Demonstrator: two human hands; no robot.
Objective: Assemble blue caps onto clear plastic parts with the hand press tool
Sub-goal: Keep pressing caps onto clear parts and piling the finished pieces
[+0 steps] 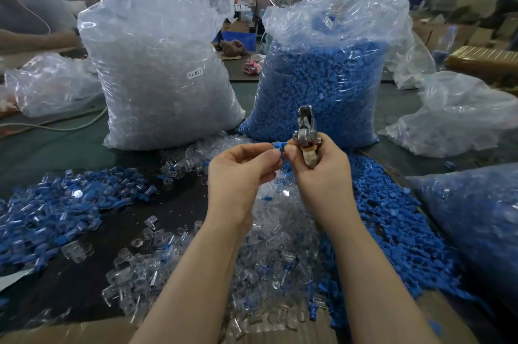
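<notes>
At the far left, a heap of joined parts (59, 203), blue caps set on clear pieces, spreads over the dark counter (157, 212). Behind it a flattened plastic bag (53, 83) lies beside a cable (50, 125). Next comes a tall bag of clear parts (162, 77), standing upright with a small white label (195, 73) on its front. Loose clear parts (269, 234) spill from its foot toward the viewer and lie under both forearms.

The left hand (238, 175) is raised above this pile, fingers curled, thumb and forefinger pinching the end of a blue cap (279, 145). Whether a clear part sits within that pinch is hard to tell. The right hand (322, 172) meets it from the other side: its thumb tip touches the same cap, while the remaining fingers wrap the taped handle of the press tool (306, 133). The tool points upward, its metal head standing above the knuckles, in front of the bag behind.

That bag of blue caps (322, 85) stands upright just right of the clear one. Loose blue caps (392, 220) lie heaped at its foot and run down the right side of the counter. Further right lie a crumpled bag (459, 116) and, nearer, a bag of blue pieces (476, 217) on its side.
</notes>
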